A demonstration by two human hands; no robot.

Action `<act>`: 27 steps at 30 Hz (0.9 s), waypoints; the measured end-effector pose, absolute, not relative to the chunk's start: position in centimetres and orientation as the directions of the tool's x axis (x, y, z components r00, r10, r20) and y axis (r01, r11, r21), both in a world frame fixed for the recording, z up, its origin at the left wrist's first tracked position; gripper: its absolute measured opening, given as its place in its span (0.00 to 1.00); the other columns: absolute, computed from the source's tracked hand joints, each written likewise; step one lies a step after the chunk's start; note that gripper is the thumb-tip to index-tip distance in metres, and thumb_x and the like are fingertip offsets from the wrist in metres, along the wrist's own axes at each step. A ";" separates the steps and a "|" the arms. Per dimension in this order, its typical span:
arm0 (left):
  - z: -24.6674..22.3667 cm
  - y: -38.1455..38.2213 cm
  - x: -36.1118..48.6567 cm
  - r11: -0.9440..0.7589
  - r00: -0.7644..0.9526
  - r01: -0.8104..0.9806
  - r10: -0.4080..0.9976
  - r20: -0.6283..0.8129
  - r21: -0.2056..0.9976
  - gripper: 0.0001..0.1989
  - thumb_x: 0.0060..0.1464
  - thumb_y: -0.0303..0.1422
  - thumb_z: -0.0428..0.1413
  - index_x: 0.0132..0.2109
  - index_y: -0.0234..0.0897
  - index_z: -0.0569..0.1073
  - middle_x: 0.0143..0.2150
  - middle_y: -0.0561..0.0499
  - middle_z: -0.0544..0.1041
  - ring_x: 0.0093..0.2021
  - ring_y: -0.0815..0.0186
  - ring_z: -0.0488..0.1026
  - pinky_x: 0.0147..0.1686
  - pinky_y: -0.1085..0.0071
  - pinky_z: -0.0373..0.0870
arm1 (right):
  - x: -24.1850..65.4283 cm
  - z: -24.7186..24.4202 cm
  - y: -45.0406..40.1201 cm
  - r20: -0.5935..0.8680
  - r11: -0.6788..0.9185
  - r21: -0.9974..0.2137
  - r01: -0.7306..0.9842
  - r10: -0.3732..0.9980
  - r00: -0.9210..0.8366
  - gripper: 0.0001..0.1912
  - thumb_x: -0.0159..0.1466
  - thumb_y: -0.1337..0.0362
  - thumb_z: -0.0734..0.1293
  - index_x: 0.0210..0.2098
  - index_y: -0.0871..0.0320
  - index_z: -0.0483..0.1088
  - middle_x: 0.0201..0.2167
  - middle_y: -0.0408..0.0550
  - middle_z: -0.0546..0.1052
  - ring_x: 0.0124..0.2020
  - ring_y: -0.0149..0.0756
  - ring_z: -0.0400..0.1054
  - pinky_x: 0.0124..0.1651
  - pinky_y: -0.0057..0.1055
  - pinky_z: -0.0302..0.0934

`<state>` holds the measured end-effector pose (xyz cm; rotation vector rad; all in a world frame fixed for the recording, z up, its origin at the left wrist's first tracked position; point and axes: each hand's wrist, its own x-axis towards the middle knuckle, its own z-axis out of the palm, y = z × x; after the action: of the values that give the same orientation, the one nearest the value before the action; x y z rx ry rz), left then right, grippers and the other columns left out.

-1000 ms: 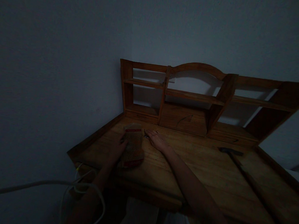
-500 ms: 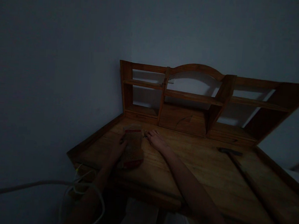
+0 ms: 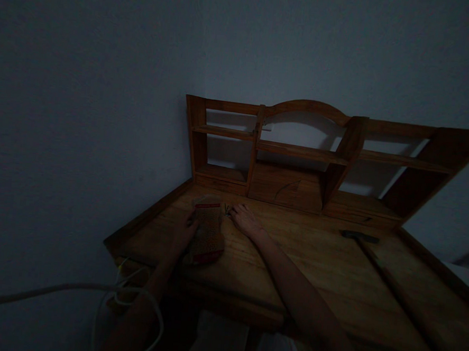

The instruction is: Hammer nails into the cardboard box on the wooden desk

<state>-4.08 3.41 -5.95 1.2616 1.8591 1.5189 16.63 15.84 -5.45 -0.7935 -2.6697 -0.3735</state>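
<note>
A clear packet with red bands, filled with orange-brown grainy contents, lies on the wooden desk. My left hand is at its left edge, fingers curled against the side and gripping it. To the right of the packet, my right hand rests low on the desk with its fingers bent and close together. By its fingertips are some thin dark pieces, too small and dim to name. Whether the fingertips pinch one of them is hard to see.
A hammer with a long handle lies at the right of the desk. Along the back stands a wooden shelf unit against the wall. A pale cable loops across the lower left, in front of my left forearm.
The view has shifted very slightly. Both hands and the packet stay in almost the same places.
</note>
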 end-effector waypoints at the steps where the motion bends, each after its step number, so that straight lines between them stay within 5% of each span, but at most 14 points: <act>1: -5.7 3.3 -4.0 0.000 -0.499 0.394 0.839 0.214 0.919 0.23 0.53 0.34 0.53 0.57 0.36 0.69 0.56 0.43 0.73 0.53 0.55 0.71 0.53 0.60 0.68 | 16.6 -5.4 15.8 0.379 0.810 0.154 0.566 0.480 -0.791 0.13 0.69 0.67 0.57 0.48 0.60 0.69 0.45 0.53 0.71 0.49 0.39 0.60 0.54 0.36 0.50; 27: -6.5 3.7 -4.3 -0.007 -0.480 0.340 0.858 0.180 0.940 0.23 0.55 0.33 0.52 0.58 0.36 0.68 0.57 0.44 0.73 0.55 0.57 0.70 0.55 0.61 0.67 | 16.8 -5.0 15.1 0.388 0.777 0.210 0.594 0.491 -0.780 0.13 0.67 0.72 0.59 0.48 0.58 0.69 0.44 0.53 0.73 0.50 0.41 0.61 0.57 0.40 0.48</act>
<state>-4.32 3.71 -6.54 1.2376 1.8198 1.5007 16.81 15.14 -4.97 -0.8350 -2.6583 -0.4644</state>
